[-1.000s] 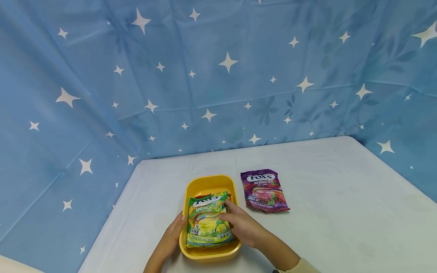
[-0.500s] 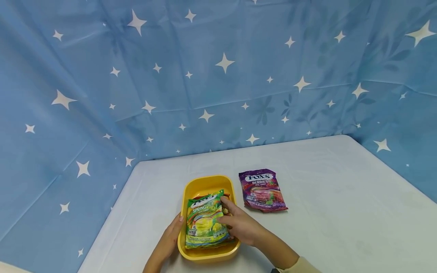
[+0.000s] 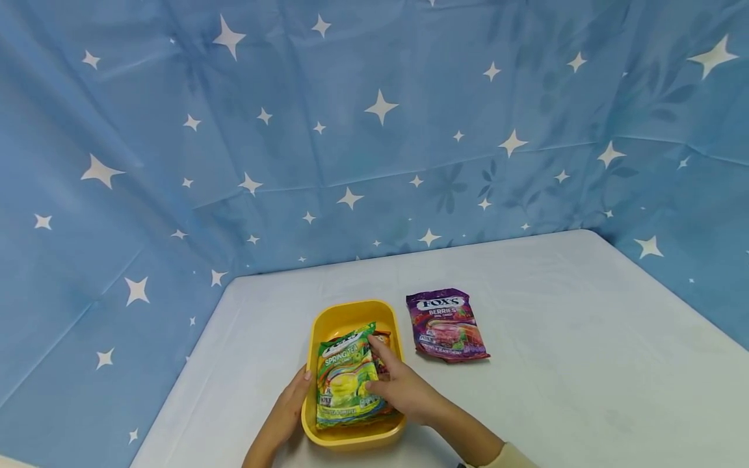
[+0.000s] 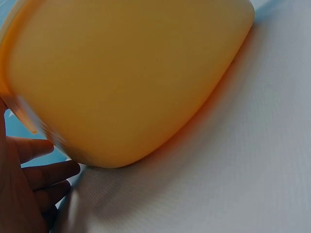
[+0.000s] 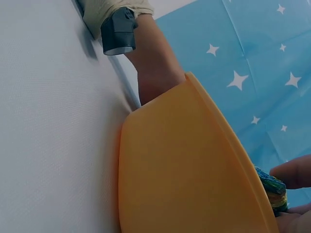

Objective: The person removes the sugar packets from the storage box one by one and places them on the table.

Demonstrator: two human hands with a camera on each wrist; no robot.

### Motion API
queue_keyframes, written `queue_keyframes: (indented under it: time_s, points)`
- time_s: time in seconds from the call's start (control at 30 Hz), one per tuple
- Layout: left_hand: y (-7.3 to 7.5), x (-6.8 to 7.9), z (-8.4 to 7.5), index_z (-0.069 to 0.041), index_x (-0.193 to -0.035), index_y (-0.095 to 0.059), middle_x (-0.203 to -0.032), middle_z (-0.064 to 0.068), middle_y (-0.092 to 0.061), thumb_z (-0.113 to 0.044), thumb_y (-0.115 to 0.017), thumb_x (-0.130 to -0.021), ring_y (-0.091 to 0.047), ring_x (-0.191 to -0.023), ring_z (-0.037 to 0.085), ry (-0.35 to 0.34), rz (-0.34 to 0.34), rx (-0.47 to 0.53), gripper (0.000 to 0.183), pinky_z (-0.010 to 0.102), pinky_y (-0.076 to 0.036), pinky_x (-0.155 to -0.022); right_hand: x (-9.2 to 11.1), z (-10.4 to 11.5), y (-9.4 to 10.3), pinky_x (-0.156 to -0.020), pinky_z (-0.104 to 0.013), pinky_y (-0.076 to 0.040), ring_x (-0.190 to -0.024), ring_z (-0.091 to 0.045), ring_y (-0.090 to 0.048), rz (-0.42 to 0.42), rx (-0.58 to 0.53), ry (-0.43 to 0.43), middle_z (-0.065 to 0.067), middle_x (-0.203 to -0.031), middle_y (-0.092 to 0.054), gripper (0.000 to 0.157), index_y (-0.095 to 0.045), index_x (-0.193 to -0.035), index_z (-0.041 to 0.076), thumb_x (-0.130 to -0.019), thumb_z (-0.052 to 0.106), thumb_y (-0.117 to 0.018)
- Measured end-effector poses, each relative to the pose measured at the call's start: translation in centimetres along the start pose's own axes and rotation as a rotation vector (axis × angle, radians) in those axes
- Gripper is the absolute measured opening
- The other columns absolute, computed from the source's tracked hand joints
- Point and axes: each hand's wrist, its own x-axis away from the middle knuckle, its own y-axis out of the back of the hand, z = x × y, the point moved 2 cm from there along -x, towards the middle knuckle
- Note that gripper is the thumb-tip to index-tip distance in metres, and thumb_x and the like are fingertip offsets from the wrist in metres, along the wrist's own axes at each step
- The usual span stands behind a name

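A green and yellow bag of Fox's Spring Tea candy (image 3: pixel 345 383) lies in a yellow plastic tub (image 3: pixel 346 317). Under it, a reddish bag (image 3: pixel 383 359) shows along the right side, mostly hidden. My right hand (image 3: pixel 409 393) reaches over the tub's right rim and holds the green bag's right edge between thumb and forefinger. In the right wrist view, the bag's end (image 5: pixel 273 190) shows between the fingers above the rim. My left hand (image 3: pixel 287 411) rests against the tub's left side; in the left wrist view its fingers (image 4: pixel 51 174) lie loosely extended beside the outer wall.
A purple bag of Fox's Berries candy (image 3: pixel 447 327) lies flat on the white-covered table (image 3: pixel 562 325), right of the tub. Behind the table hangs a blue curtain (image 3: pixel 328 149) with white stars. A dark device (image 5: pixel 118 31) is strapped over the left sleeve.
My right hand has shifted left with the green bag, which has turned slightly and slid left. More of the reddish bag under it now shows. The left hand stays at the tub's side.
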Motion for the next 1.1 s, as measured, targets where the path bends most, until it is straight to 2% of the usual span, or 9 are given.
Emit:
queue_keyframes:
  time_s: [0.2, 0.4, 0.7, 0.93, 1.1]
  points:
    - [0.0, 0.0, 0.1, 0.001, -0.141, -0.028, -0.140, 0.025, -0.037, -0.040, -0.023, -0.099, -0.032, -0.131, 0.040, 0.021, 0.007, -0.005, 0.058, 0.056, -0.026, -0.105, -0.1, 0.0, -0.2, -0.084, -0.044, -0.052, -0.114, -0.037, -0.053, -0.013, 0.027, 0.008, -0.016, -0.153, -0.010, 0.075, -0.014, -0.147, 0.023, -0.086, -0.002, -0.050]
    - [-0.1, 0.0, 0.1, 0.001, -0.141, -0.029, -0.141, 0.025, -0.036, -0.038, -0.024, -0.100, -0.031, -0.131, 0.040, 0.009, 0.006, 0.014, 0.057, 0.056, -0.026, -0.105, -0.2, -0.2, -0.2, -0.089, -0.045, -0.049, -0.122, -0.040, -0.045, -0.049, 0.039, 0.015, -0.016, -0.152, -0.014, 0.075, -0.019, -0.146, 0.025, -0.085, -0.005, -0.049]
    - [-0.9, 0.0, 0.3, 0.002, -0.141, -0.028, -0.141, 0.025, -0.035, -0.037, -0.023, -0.100, -0.029, -0.132, 0.042, -0.015, 0.027, 0.038, 0.056, 0.056, -0.025, -0.106, 0.7, -0.4, 0.1, -0.091, -0.042, -0.048, -0.125, -0.040, -0.041, -0.054, -0.043, 0.054, -0.015, -0.153, -0.011, 0.074, -0.018, -0.147, 0.021, -0.085, -0.009, -0.046]
    - [-0.4, 0.0, -0.1, 0.000, -0.142, -0.029, -0.142, 0.024, -0.034, -0.037, -0.025, -0.100, -0.029, -0.132, 0.041, -0.014, 0.007, 0.039, 0.056, 0.056, -0.025, -0.106, 0.7, -0.4, 0.2, -0.103, -0.040, -0.037, -0.136, -0.035, -0.025, -0.055, -0.127, 0.101, -0.011, -0.154, -0.012, 0.072, -0.017, -0.147, 0.018, -0.086, -0.007, -0.046]
    - [0.0, 0.1, -0.2, -0.001, -0.141, -0.029, -0.142, 0.024, -0.035, -0.038, -0.025, -0.100, -0.030, -0.131, 0.042, 0.005, 0.003, 0.010, 0.056, 0.056, -0.026, -0.106, 0.8, -0.7, 0.6, -0.092, -0.035, -0.048, -0.126, -0.030, -0.043, -0.073, -0.237, 0.094, -0.009, -0.154, -0.012, 0.069, -0.022, -0.146, 0.019, -0.086, -0.007, -0.046]
